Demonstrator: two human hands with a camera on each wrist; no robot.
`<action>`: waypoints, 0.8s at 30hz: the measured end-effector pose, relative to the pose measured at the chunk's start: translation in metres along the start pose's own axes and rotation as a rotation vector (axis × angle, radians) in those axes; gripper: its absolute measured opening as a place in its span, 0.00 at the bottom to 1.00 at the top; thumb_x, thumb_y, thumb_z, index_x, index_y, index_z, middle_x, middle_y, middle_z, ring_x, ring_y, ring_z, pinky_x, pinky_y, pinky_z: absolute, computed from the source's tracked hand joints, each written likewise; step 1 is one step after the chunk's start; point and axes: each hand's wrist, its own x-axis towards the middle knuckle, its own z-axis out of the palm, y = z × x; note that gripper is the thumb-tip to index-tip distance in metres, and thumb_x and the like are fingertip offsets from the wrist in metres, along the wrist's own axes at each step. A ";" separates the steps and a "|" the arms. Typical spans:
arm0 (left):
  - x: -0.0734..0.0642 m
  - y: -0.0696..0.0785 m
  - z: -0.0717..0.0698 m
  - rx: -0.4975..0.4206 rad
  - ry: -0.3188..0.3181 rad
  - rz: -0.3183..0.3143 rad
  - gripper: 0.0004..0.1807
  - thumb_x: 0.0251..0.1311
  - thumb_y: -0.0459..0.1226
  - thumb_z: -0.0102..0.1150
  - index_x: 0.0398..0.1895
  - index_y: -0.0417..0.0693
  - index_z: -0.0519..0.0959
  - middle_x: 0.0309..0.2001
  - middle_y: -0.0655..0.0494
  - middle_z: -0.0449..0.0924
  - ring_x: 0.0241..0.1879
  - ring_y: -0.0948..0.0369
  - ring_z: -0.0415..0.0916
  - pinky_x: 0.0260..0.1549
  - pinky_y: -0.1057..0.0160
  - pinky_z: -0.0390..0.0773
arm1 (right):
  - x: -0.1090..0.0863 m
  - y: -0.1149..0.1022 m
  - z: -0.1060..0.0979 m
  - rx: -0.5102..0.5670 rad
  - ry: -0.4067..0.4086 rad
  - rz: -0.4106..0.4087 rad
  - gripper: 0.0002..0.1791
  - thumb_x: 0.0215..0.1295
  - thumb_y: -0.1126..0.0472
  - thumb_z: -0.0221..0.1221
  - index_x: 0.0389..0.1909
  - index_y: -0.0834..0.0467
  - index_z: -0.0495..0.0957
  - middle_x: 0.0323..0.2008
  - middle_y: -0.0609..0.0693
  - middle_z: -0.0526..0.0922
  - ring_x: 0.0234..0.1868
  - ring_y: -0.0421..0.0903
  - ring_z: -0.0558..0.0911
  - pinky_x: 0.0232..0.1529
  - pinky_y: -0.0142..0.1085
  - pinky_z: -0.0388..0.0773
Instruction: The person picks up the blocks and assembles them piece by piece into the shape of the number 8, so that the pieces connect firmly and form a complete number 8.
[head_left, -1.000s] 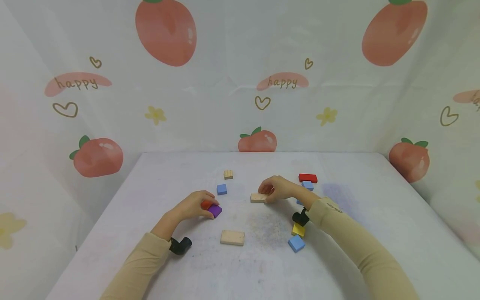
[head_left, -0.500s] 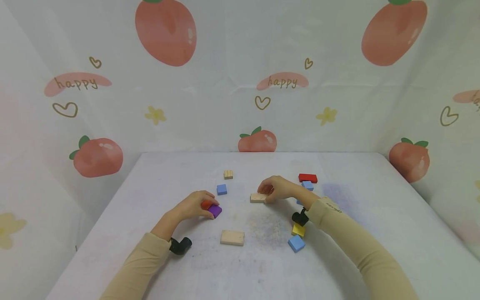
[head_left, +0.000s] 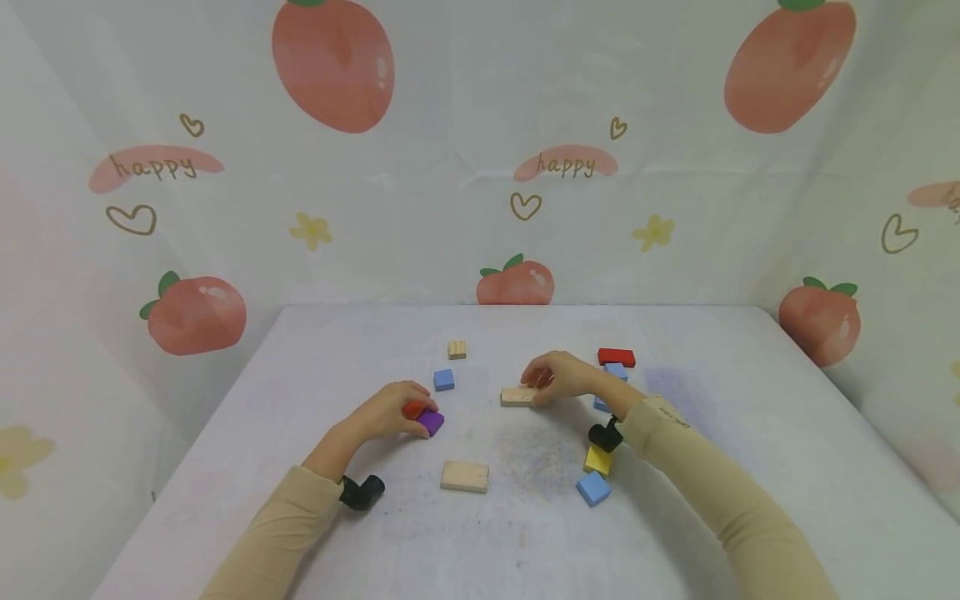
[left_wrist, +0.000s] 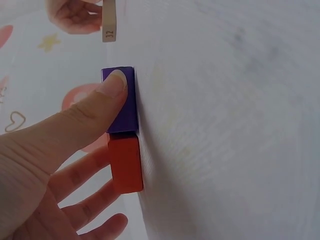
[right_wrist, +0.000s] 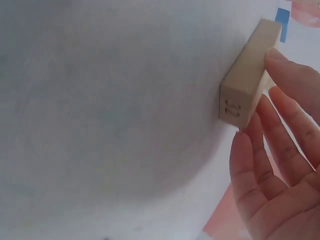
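Note:
My left hand [head_left: 384, 412] pinches a purple block [head_left: 431, 422], thumb on its near face and fingers reaching behind. An orange-red block [left_wrist: 126, 165] lies end to end with the purple one, partly covered by the hand in the head view. Toward the middle of the table, my right hand [head_left: 558, 377] holds the right end of a long plain wooden block [head_left: 516, 397] between thumb and fingers. The number 32 shows on that block's end [right_wrist: 234, 105] in the right wrist view. Its thumb tip [right_wrist: 276, 56] touches the block's edge; the other fingers curl loosely beside it.
A flat wooden block [head_left: 465, 476] lies in front. Behind the hands are a blue block [head_left: 444, 380] and a small ridged wooden block [head_left: 457, 350]. Near the right forearm lie a red block [head_left: 617, 357], a yellow block [head_left: 598, 460] and several blue blocks, one nearest the front [head_left: 593, 488].
My right hand has slid slightly to the right along the wooden block, baring more of it. The block and my left hand have stayed put.

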 end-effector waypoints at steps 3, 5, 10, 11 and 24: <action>0.001 0.000 0.001 -0.005 0.011 0.006 0.18 0.48 0.39 0.69 0.45 0.45 0.82 0.52 0.44 0.77 0.54 0.47 0.71 0.57 0.46 0.70 | -0.003 0.003 -0.002 -0.007 0.012 0.023 0.15 0.55 0.60 0.65 0.44 0.58 0.79 0.40 0.52 0.82 0.41 0.44 0.78 0.46 0.37 0.79; 0.002 0.000 0.002 0.003 0.025 0.016 0.18 0.48 0.39 0.69 0.44 0.45 0.82 0.51 0.45 0.78 0.53 0.48 0.72 0.56 0.47 0.71 | -0.005 0.004 -0.003 -0.009 0.015 0.029 0.14 0.54 0.60 0.66 0.43 0.58 0.80 0.39 0.52 0.82 0.40 0.44 0.78 0.46 0.36 0.79; 0.005 0.004 0.001 0.022 0.074 0.050 0.18 0.47 0.40 0.70 0.43 0.45 0.81 0.48 0.48 0.80 0.52 0.50 0.74 0.55 0.48 0.72 | -0.008 0.006 -0.003 -0.015 0.003 0.040 0.13 0.55 0.58 0.66 0.42 0.57 0.80 0.38 0.51 0.82 0.39 0.43 0.77 0.45 0.35 0.78; 0.005 0.006 0.001 0.026 0.081 0.050 0.18 0.47 0.40 0.70 0.43 0.46 0.81 0.48 0.48 0.80 0.52 0.50 0.74 0.55 0.48 0.72 | -0.009 0.007 -0.003 -0.016 0.001 0.043 0.13 0.55 0.58 0.65 0.41 0.57 0.80 0.38 0.51 0.82 0.39 0.43 0.77 0.45 0.35 0.78; 0.030 0.030 -0.001 -0.007 0.102 -0.026 0.19 0.47 0.41 0.70 0.45 0.47 0.82 0.39 0.51 0.81 0.37 0.59 0.75 0.33 0.65 0.75 | -0.013 0.005 -0.003 0.001 -0.001 0.062 0.12 0.56 0.59 0.65 0.41 0.56 0.81 0.39 0.51 0.83 0.39 0.43 0.78 0.43 0.35 0.78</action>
